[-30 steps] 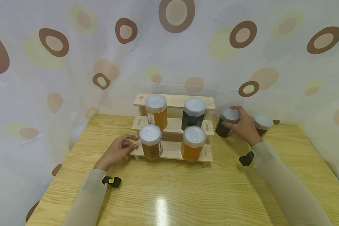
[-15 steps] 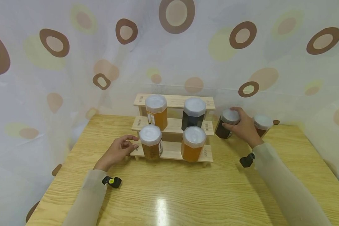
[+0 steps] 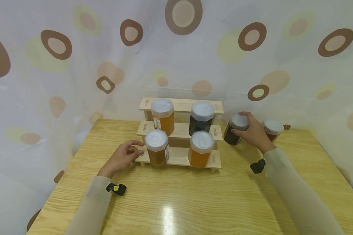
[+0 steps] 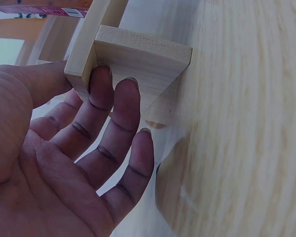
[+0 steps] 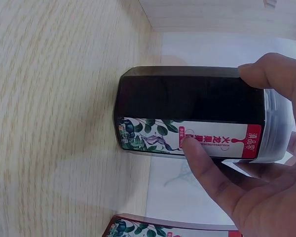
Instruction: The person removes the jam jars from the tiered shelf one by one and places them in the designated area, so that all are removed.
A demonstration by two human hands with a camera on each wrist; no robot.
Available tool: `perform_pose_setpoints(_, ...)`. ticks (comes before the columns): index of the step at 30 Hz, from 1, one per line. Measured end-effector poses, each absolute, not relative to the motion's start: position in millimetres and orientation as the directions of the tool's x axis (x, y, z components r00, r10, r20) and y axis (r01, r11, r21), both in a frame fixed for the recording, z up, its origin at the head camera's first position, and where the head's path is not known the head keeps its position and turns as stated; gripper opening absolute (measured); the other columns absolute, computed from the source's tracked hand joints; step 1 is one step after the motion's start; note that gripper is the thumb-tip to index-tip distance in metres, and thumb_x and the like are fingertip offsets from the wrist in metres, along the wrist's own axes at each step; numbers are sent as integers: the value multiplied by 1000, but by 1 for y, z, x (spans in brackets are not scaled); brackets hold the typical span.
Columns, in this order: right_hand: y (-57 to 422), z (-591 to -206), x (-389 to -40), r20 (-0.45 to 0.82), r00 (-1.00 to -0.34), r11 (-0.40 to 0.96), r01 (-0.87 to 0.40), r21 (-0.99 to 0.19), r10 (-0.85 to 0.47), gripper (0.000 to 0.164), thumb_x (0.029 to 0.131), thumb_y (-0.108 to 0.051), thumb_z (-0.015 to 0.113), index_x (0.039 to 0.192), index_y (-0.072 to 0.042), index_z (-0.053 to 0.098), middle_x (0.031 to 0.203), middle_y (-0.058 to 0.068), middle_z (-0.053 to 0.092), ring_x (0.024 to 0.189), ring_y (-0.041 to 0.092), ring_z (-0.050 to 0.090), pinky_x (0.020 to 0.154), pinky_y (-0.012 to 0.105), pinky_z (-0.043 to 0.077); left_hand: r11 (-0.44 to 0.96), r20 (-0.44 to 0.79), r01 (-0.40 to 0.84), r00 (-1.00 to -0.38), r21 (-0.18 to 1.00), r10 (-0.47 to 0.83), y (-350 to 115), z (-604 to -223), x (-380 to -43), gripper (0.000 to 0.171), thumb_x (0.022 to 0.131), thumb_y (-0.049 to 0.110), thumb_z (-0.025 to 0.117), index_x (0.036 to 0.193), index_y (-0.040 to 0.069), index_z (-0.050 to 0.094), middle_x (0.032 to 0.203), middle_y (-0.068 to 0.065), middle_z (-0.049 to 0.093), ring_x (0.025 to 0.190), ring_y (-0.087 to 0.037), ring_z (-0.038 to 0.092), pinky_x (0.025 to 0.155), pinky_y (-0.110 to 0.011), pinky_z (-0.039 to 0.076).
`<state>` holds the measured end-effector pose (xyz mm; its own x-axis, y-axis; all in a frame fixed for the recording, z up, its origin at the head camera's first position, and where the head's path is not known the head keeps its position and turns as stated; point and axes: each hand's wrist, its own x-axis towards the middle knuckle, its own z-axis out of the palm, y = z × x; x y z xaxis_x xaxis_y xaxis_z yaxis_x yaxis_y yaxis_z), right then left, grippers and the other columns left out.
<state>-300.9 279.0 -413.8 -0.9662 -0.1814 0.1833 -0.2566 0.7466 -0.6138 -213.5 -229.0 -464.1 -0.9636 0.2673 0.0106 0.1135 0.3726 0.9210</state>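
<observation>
At the lower left end of a three-step wooden rack [image 3: 177,155], my left hand [image 3: 124,157] holds the bottom board's edge. The left wrist view shows the thumb on one face of that board [image 4: 80,49] and the fingers curled on the other. To the right of the rack, my right hand [image 3: 255,133] grips a dark, eight-sided jar [image 3: 231,135] with a frosted lid. Its fingers and thumb reach around the lid and upper body. A white and red label [image 5: 212,140] with leaf drawings faces the right wrist camera.
Two jars, one amber [image 3: 166,124] and one dark [image 3: 200,126], stand on the middle step. Two amber jars [image 3: 157,157] [image 3: 198,159] occupy the bottom step. A reddish-brown jar [image 3: 273,130] stands behind my right hand, near the patterned curtain [image 3: 306,104] at the table's back.
My right hand and the dark jar have shifted very slightly toward the rack and the front. The left hand and the jars on the rack have stayed put.
</observation>
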Motion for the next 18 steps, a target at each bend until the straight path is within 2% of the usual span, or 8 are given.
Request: perform_pose_setpoints(18,288,-406,-300,108,-963,721,-257,-644,-247,84,96,-38,76,159,-6,31,148,36,41,123,52,51,95,62,44,366,21,122,-963,922,269,-228,-461,-212,34,103,17,68,131,0,60,81,-7,65,77,-19,59,74,-31,51)
